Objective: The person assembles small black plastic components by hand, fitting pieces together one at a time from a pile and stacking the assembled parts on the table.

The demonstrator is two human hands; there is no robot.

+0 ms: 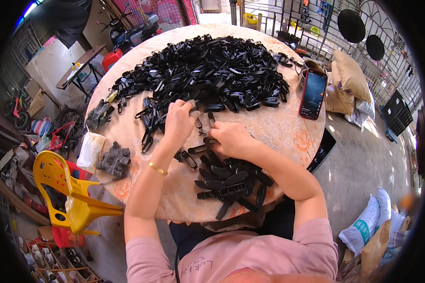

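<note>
A large heap of small black plastic parts (pixel 212 70), narrow and clip-like, covers the far half of the round table. My left hand (pixel 178 121) is at the heap's near edge, its fingers bent and closed among the parts; what they hold is hidden. To its right, my right hand (pixel 232 139) has its fingers closed on a black plastic part (pixel 211 119) that sticks up past the fingertips. Loose frame-shaped parts (pixel 189 160) lie between the hands. Nearer to me is a smaller pile of longer black pieces (pixel 229 181), partly under my right wrist.
A phone (pixel 312 94) leans upright against a container at the table's right. Dark crumpled gloves (pixel 114 160) and a white bag (pixel 90 152) lie at the left edge. A yellow chair (pixel 63 188) stands left; sacks (pixel 349 80) and a black crate (pixel 397 113) are right.
</note>
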